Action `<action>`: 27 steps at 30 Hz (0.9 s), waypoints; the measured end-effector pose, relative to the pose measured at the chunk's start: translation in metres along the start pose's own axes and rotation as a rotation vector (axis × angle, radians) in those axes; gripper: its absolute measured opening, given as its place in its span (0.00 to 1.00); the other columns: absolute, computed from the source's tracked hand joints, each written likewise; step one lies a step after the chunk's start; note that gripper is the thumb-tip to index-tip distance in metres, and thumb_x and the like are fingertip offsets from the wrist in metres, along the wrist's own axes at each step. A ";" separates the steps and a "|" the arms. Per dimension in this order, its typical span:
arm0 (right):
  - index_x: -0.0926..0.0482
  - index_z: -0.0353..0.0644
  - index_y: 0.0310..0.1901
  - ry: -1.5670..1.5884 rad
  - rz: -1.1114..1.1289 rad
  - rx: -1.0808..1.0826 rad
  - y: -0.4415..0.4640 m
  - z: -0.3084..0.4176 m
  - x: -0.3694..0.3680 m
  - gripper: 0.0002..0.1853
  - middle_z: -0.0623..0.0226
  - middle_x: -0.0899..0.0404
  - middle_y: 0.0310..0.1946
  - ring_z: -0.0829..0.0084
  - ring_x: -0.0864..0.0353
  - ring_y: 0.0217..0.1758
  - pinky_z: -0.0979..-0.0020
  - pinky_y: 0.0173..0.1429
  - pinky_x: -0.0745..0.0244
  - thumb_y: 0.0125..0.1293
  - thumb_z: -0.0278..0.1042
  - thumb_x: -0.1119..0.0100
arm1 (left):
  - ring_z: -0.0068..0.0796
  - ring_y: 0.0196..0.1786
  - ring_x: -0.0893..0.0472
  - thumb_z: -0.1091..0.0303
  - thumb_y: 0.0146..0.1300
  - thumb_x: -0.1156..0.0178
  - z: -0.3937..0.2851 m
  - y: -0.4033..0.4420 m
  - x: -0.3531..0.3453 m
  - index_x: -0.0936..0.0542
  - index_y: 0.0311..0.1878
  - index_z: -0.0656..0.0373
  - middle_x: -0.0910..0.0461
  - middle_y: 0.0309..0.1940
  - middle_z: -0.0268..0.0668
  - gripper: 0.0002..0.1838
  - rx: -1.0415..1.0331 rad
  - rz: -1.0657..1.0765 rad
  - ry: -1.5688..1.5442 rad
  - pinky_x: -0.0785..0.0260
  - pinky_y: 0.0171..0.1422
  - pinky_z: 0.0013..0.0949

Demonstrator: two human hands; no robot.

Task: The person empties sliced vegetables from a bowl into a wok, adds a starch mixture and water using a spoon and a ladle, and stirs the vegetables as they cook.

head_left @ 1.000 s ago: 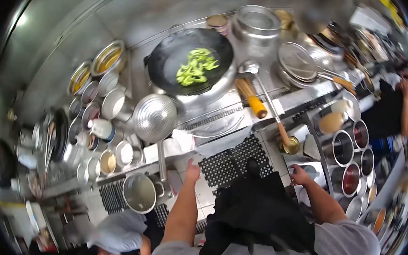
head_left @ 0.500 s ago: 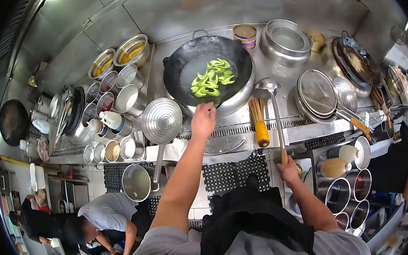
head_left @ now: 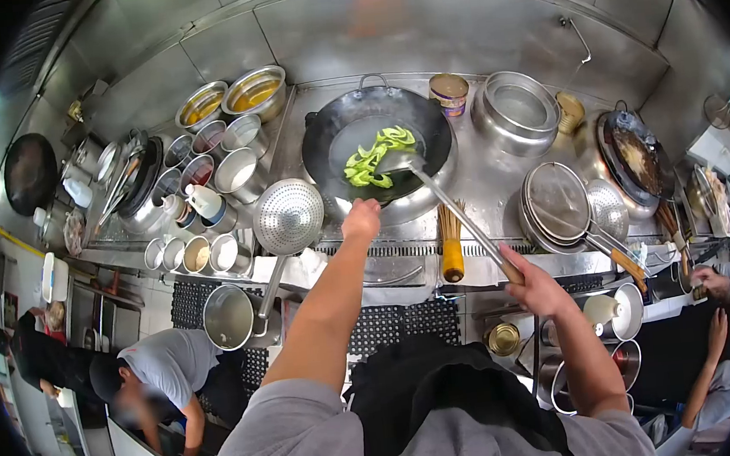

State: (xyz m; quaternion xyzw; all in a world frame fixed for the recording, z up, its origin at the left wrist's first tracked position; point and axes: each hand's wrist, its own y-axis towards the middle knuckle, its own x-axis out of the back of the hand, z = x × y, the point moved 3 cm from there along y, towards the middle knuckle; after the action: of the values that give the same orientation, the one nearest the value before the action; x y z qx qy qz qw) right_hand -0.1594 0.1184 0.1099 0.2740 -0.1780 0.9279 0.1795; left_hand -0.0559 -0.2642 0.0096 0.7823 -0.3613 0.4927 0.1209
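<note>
A black wok (head_left: 333,157) sits on the stove with green vegetable slices (head_left: 368,169) in liquid. My left hand (head_left: 361,220) is closed at the wok's near rim, where its handle is; the fingers hide the grip. My right hand (head_left: 533,281) is wrapped round the wooden end of a long ladle (head_left: 459,213). The ladle's bowl lies inside the wok, against the right side of the green slices. Below the wok, between my hands, is a bamboo brush (head_left: 452,255) with a yellow handle.
A perforated skimmer (head_left: 288,217) rests left of the wok over a metal pot (head_left: 228,316). Strainers (head_left: 558,202) are stacked at the right, near a steel pot (head_left: 518,110). One person (head_left: 169,367) bends at lower left; another person (head_left: 680,357) stands at right.
My left hand has reached up to the wok's near rim. My right hand has taken the ladle by its handle and moved its bowl from the counter into the wok.
</note>
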 end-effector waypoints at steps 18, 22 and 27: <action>0.51 0.59 0.74 -0.446 -0.038 -0.136 0.177 0.007 -0.057 0.41 0.43 0.24 0.52 0.47 0.23 0.53 0.55 0.59 0.29 0.61 0.31 0.46 | 0.42 0.43 0.17 0.65 0.63 0.44 0.146 -0.205 -0.062 0.17 0.46 0.52 0.16 0.38 0.43 0.12 -0.148 0.356 -0.342 0.26 0.51 0.39; 0.46 0.54 0.73 -0.152 -0.182 0.053 0.210 -0.020 -0.061 0.40 0.48 0.27 0.59 0.53 0.26 0.61 0.64 0.64 0.32 0.59 0.27 0.42 | 0.39 0.38 0.16 0.60 0.63 0.43 0.221 -0.231 -0.108 0.17 0.47 0.52 0.16 0.38 0.43 0.13 0.080 0.541 -0.191 0.24 0.47 0.39; 0.46 0.47 0.72 0.097 -0.481 0.163 0.137 -0.048 -0.101 0.36 0.56 0.24 0.47 0.61 0.22 0.49 0.67 0.55 0.27 0.62 0.23 0.46 | 0.30 0.28 0.17 0.61 0.64 0.44 0.309 -0.272 -0.138 0.17 0.48 0.52 0.16 0.33 0.39 0.13 0.545 0.546 -0.398 0.24 0.29 0.35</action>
State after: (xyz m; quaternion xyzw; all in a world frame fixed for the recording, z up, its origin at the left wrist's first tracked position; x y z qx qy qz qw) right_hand -0.1607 -0.0048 -0.0170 0.2772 -0.0234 0.8818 0.3808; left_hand 0.3067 -0.1784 -0.2131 0.7410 -0.4282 0.4237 -0.2967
